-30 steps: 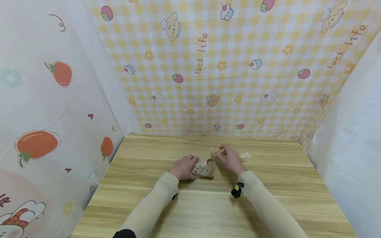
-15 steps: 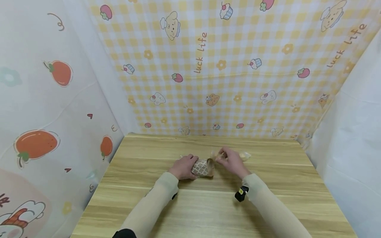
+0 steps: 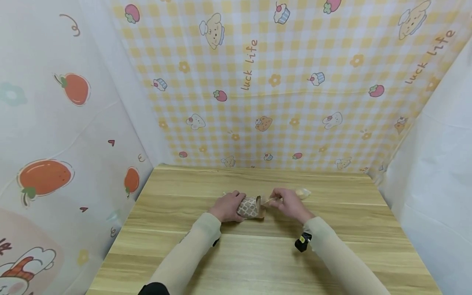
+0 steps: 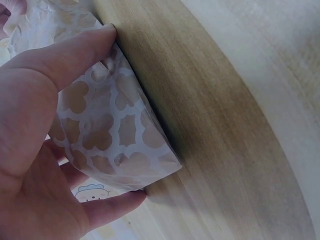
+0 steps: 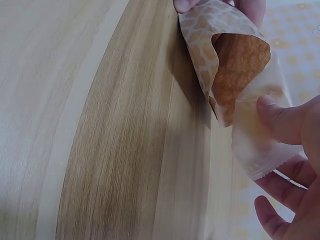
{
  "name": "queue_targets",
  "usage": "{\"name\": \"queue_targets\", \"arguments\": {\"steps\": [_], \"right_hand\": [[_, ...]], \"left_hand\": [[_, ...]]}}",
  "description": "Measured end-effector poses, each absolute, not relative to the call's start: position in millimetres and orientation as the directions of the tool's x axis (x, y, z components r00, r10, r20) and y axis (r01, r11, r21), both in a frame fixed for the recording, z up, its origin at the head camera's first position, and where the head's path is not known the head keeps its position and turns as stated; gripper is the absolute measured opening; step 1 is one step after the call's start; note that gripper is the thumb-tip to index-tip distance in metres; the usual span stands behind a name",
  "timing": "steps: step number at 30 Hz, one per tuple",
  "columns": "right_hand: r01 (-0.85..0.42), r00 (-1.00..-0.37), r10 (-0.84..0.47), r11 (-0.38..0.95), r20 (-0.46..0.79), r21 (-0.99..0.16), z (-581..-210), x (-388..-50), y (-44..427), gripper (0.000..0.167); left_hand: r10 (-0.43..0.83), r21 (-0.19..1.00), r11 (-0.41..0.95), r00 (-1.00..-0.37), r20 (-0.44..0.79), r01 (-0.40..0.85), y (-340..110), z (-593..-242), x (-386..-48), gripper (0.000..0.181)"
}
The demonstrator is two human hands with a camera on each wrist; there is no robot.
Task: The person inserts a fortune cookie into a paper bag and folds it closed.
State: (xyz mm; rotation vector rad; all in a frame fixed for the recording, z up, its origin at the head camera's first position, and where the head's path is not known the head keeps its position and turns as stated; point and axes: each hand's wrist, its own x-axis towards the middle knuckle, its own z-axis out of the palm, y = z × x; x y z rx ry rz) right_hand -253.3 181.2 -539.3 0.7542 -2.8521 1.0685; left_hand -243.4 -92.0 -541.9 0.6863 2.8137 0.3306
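Note:
A brown paper bag with a white lattice pattern lies on its side on the table, its mouth facing right. My left hand grips the closed end, thumb on one side and fingers on the other, as the left wrist view shows on the bag. Between thumb and fingers, my right hand pinches a small translucent packet with something pale yellow inside. One end of the packet stands at the bag's open mouth; how far it reaches in is hard to tell.
Another pale wrapped packet lies on the wooden table just behind my right hand. A checked, printed cloth hangs at the table's back edge, with pale cloths on the left and right sides.
My right hand has come toward me and lower, bringing the pinched packet up to the bag's mouth. The left hand and the bag have stayed in place.

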Motion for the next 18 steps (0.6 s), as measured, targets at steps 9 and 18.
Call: {"name": "queue_targets", "arguments": {"steps": [9,18], "right_hand": [[-0.514,-0.843,-0.51,0.668,0.172,-0.537,-535.3,-254.4,176.8,0.012],[-0.523,-0.849,-0.496,0.735,0.184,-0.432,-534.8,-258.5,164.0,0.017]], "left_hand": [[0.474,0.266,0.866,-0.864,-0.17,0.423,-91.8,-540.3,-243.5,0.086],[0.47,0.255,0.871,-0.864,-0.18,0.42,-90.6,-539.3,-242.7,0.087]]}}
